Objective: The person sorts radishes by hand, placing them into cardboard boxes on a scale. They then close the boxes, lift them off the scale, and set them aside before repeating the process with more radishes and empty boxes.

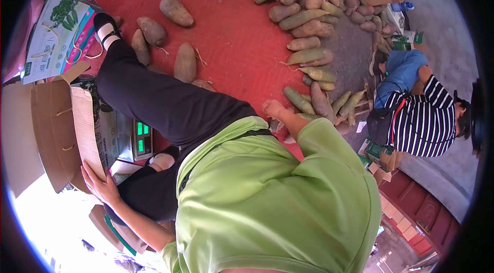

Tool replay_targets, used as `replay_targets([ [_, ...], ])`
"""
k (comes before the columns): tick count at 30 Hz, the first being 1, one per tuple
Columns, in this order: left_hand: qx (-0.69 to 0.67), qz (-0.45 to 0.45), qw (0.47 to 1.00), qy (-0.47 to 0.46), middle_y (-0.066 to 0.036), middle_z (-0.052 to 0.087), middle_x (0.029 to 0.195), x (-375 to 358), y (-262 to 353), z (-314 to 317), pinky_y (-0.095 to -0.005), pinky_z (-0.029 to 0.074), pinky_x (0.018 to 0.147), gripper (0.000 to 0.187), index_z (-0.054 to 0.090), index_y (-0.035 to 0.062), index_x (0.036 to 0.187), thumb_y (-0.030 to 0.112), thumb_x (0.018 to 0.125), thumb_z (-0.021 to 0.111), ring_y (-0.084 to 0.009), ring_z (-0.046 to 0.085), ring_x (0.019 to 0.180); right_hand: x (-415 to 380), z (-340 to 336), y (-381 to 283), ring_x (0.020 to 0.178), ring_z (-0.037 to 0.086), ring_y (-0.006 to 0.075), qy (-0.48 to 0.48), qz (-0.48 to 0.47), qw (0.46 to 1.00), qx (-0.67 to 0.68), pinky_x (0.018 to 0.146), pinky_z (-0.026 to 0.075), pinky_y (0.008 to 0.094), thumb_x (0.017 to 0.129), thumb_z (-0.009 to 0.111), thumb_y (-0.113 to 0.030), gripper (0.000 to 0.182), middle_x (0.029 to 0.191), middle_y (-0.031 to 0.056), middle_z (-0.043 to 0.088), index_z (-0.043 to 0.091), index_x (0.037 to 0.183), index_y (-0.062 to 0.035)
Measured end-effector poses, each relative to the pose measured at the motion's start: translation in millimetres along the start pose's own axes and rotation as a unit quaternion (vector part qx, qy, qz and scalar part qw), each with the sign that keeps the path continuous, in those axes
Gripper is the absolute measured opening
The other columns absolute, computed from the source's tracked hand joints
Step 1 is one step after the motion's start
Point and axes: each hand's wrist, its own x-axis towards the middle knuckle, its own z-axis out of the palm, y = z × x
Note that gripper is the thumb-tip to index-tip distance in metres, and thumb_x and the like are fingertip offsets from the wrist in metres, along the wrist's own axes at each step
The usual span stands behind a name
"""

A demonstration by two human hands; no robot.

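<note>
My left hand point(100, 185) rests on the cardboard flap of an open carton point(85, 129), its fingers stretched out and spread along the edge. My right hand point(275, 109) is low over the red floor covering, fingers curled; whatever they hold, if anything, is hidden. Beside it lie several long root vegetables that look like radishes, including a green one point(297, 100) and a reddish-brown one point(322, 102). A pale root point(276, 125) shows partly just below the hand. The carton stands by a scale with a lit green display point(143, 136).
Large brownish roots point(185, 62) lie loose on the red covering point(231, 41). A long heap of roots point(319, 10) curves along the right. A printed carton point(54, 36) stands upper left. Another person in a striped top point(422, 121) crouches at the right, near cartons point(383, 157).
</note>
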Motion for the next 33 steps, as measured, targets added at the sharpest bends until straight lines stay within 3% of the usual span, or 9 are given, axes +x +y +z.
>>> replay_targets([
  [6,-0.005,0.032,0.999,0.001,-0.016,0.043,0.136,-0.8,-10.5,6.7,-0.0453,0.034,0.101,0.07,0.039,0.0168,0.139,0.026,0.076,0.069,-0.0363,0.043,0.122,-3.6,-1.5,21.3,0.05,0.049,0.0103,-0.033,-0.014,0.998,0.048,0.04,0.038,0.0256,0.077,0.058,-0.01,0.004,0.061,-0.0005,0.053,0.06,0.074,-0.0113],
  [8,0.001,0.031,1.0,0.006,-0.016,0.043,0.136,-1.9,-13.2,9.2,-0.0454,0.034,0.101,0.069,0.039,0.0163,0.139,0.028,0.077,0.068,-0.0363,0.043,0.122,6.2,4.8,43.5,0.052,0.052,0.0118,-0.051,-0.126,0.983,-0.125,0.042,0.041,0.0268,0.077,0.059,-0.01,0.005,0.064,0.0008,0.056,0.062,0.08,-0.0101],
  [12,0.0,0.039,0.999,0.006,-0.015,0.043,0.136,-1.8,-15.8,10.7,-0.0457,0.034,0.101,0.068,0.038,0.0158,0.139,0.029,0.079,0.067,-0.0355,0.043,0.122,-24.6,16.5,89.3,0.056,0.056,0.014,-0.01,-0.122,0.992,0.019,0.046,0.045,0.0288,0.076,0.059,-0.008,0.012,0.068,0.0022,0.058,0.064,0.087,-0.0096],
  [14,-0.004,0.045,0.999,0.001,-0.016,0.044,0.136,-3.0,-20.0,12.6,-0.046,0.034,0.101,0.068,0.038,0.0158,0.14,0.029,0.079,0.067,-0.0354,0.043,0.122,-74.0,0.7,57.4,0.06,0.059,0.0153,-0.001,0.135,0.987,0.089,0.049,0.047,0.0301,0.077,0.059,-0.007,0.012,0.07,0.0023,0.059,0.064,0.087,-0.0104],
  [18,-0.008,0.055,0.998,0.003,-0.016,0.044,0.135,-3.5,-20.7,12.7,-0.0467,0.035,0.1,0.067,0.038,0.0157,0.14,0.028,0.08,0.066,-0.0355,0.043,0.122,-82.3,-14.3,94.4,0.064,0.061,0.0155,-0.01,0.122,0.991,0.061,0.052,0.049,0.032,0.077,0.059,-0.008,0.009,0.07,0.0021,0.06,0.063,0.086,-0.009],
  [20,-0.011,0.058,0.998,0.006,-0.016,0.044,0.134,-2.3,-16.6,12.1,-0.0466,0.035,0.1,0.067,0.038,0.0156,0.14,0.028,0.08,0.067,-0.0357,0.044,0.121,-51.6,-15.8,139.3,0.064,0.063,0.0219,0.054,-0.003,0.994,-0.095,0.056,0.051,0.0343,0.076,0.06,-0.01,0.01,0.071,0.0051,0.062,0.062,0.085,-0.0083],
  [24,-0.025,0.067,0.997,0.013,-0.017,0.045,0.134,-2.9,-18.9,13.3,-0.0464,0.034,0.1,0.068,0.038,0.0153,0.139,0.025,0.08,0.068,-0.036,0.043,0.121,-79.0,-41.1,104.6,0.075,0.062,0.0283,0.201,-0.041,0.963,-0.172,0.07,0.052,0.0361,0.074,0.062,-0.012,0.016,0.082,0.0097,0.064,0.063,0.089,-0.0092],
  [26,-0.024,0.062,0.998,0.01,-0.017,0.045,0.134,-2.8,-16.3,12.4,-0.0465,0.034,0.1,0.068,0.038,0.0151,0.139,0.024,0.079,0.068,-0.0361,0.043,0.121,-97.7,-50.1,71.1,0.098,0.057,0.03,0.241,-0.058,0.909,-0.335,0.083,0.048,0.0373,0.07,0.068,-0.016,0.03,0.101,0.011,0.061,0.061,0.099,-0.0121],
  [33,-0.022,0.058,0.998,0.008,-0.018,0.044,0.134,-3.1,-16.4,12.7,-0.0465,0.034,0.1,0.07,0.038,0.0149,0.139,0.025,0.078,0.069,-0.0369,0.044,0.121,-84.3,-31.4,61.2,0.115,0.047,0.0231,0.117,-0.049,0.861,-0.492,0.089,0.042,0.0398,0.08,0.058,-0.018,0.033,0.119,0.0054,0.053,0.055,0.112,-0.0145],
])
